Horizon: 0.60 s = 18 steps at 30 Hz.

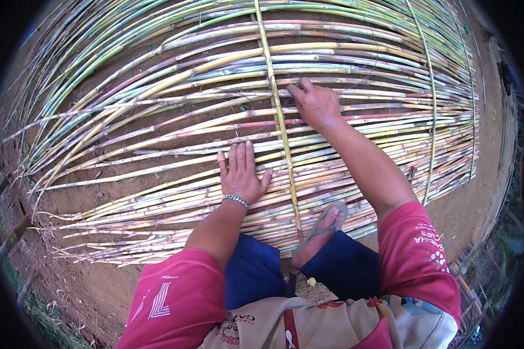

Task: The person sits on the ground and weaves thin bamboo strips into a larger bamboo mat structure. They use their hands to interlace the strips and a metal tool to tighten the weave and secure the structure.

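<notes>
My left hand lies flat, fingers spread, pressing on the cane mat just left of the yellow cross strip. My right hand is further up, fingers curled, pinching one cane beside the same strip. Mat lies on bare dirt. The canes look stiff, light and likely to split; best gripped near the strip. My sandal rests on the near edge. No containers.

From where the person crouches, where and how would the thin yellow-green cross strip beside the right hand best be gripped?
Pinch the cross strip from above, near the right hand, where dirt gaps between the canes leave it exposed. It lies flat over them, so only a top-down pinch across its narrow width looks workable; lower down the left hand crowds it.
</notes>
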{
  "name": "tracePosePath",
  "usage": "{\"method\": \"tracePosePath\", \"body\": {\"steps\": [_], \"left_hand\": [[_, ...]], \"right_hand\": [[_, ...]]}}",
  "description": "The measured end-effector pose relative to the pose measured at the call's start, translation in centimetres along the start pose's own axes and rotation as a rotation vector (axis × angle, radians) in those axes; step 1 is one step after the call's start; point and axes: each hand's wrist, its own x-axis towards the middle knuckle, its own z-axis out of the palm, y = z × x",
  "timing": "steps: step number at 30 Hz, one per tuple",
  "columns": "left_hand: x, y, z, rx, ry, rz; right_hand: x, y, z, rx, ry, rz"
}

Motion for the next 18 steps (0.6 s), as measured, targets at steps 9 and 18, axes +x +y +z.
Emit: {"method": "tracePosePath", "body": {"steps": [9,18], "left_hand": [[0.2,0.3,-0.1,0.035,0.020,-0.002],[0.0,0.4,-0.2,0.043,0.040,0.006]], "right_hand": [[1.6,-0.9,-1.0,0.066,-0.284,0.146],[4.6,0.8,-4.3,0.229,-0.756,0.163]]}}
